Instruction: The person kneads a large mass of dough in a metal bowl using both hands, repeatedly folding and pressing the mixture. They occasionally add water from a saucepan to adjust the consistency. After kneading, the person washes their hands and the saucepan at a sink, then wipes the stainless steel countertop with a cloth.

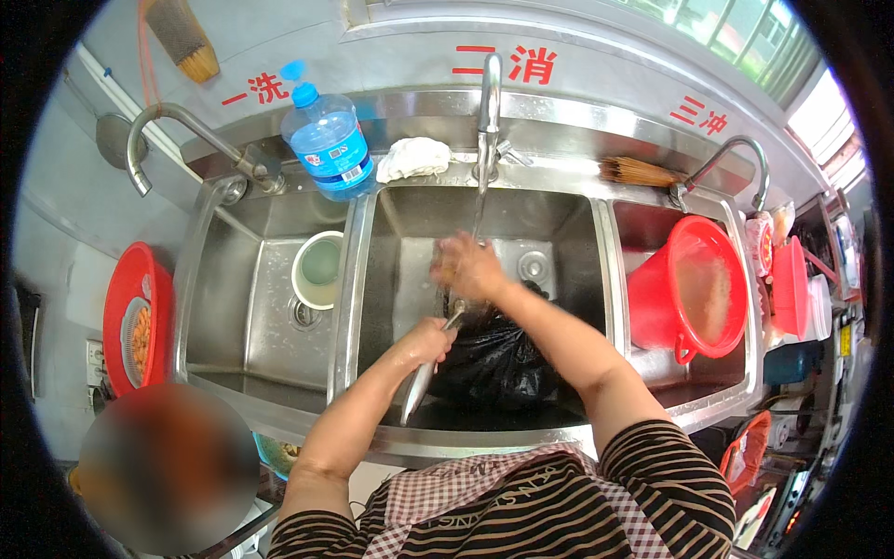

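Over the middle basin of a stainless steel sink (607, 279), my left hand (426, 342) grips a long metal handle (418, 393) that points down toward the front rim. My right hand (469, 269) is blurred, at the far end of the tool under the running faucet (490, 105); something brownish shows at its fingers, and I cannot tell whether it grips it. The tool's head is mostly hidden by this hand. A black plastic bag (496, 363) lies in the basin below both hands. The drain (534, 265) shows to the right of my right hand.
A white container (302, 283) of cloudy liquid is in the left basin. A red bucket (649, 300) of murky water fills much of the right one. Behind stand a blue-labelled pump bottle (328, 150), a white cloth (413, 159) and a bamboo brush (639, 172). A red basin (115, 314) sits left.
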Motion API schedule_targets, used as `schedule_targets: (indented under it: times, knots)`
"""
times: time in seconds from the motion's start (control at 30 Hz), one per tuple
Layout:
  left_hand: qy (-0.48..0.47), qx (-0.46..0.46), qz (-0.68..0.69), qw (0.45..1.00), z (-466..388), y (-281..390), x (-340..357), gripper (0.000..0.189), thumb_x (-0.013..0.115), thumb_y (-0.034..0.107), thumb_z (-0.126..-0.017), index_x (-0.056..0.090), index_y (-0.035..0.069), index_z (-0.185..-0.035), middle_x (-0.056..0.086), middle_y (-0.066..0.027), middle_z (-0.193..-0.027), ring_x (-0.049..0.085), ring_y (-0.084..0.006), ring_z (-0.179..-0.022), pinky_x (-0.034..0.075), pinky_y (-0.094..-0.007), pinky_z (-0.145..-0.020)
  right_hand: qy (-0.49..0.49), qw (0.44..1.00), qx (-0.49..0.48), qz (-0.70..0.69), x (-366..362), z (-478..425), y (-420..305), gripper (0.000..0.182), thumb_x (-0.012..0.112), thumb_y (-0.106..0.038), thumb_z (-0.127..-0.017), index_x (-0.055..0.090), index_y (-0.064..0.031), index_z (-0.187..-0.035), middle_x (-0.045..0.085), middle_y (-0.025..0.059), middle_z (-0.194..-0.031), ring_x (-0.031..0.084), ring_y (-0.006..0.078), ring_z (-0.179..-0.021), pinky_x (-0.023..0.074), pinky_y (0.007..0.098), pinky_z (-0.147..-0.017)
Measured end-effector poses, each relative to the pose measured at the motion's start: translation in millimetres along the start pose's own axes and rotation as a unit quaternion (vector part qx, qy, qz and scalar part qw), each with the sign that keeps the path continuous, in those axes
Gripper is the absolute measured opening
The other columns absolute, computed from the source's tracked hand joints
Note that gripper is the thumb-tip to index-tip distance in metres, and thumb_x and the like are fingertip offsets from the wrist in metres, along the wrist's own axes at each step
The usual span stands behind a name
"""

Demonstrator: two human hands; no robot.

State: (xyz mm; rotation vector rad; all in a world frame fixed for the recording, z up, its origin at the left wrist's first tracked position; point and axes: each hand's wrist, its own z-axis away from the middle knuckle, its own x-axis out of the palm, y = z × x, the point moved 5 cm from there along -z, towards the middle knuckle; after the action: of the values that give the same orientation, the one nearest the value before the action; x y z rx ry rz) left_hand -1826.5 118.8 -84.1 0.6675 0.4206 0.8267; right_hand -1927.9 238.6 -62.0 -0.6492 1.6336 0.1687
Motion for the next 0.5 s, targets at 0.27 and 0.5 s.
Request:
schedule_targets:
  times: [0.27,0.5]
  knots:
    - [-0.013,0.012,0.029,0.999,-7.1,-1.7,-0.3,0.019,0.050,0.020,-0.090,0.051,0.004,-0.081,0.044,-0.0002,-0.059,0.043,-0.0119,-0.045,0.038,-0.0308,-0.040,-0.010,0.998,0.057,0.037,-33.0,20.2,-31.2,0.039,0.055,-0.050,-0.082,0.063,-0.0261,-0.112,0.048,0.0078,-0.132,0.039,0.0297,-0.127,0.0314,0.0425,-0.105]
    - [-0.146,-0.006,0.160,0.976,54.9,16.9,6.8,0.041,0.049,0.022,-0.093,0.043,-0.003,-0.125,0.037,0.0052,-0.057,0.036,-0.0049,-0.042,0.035,-0.0225,-0.036,-0.283,0.735,0.313,-0.530,-1.4,6.2,65.7,0.063,0.047,-0.066,-0.082,0.058,-0.0177,-0.121,0.050,0.0093,-0.130,0.049,0.0273,-0.116,0.0399,0.0427,-0.096]
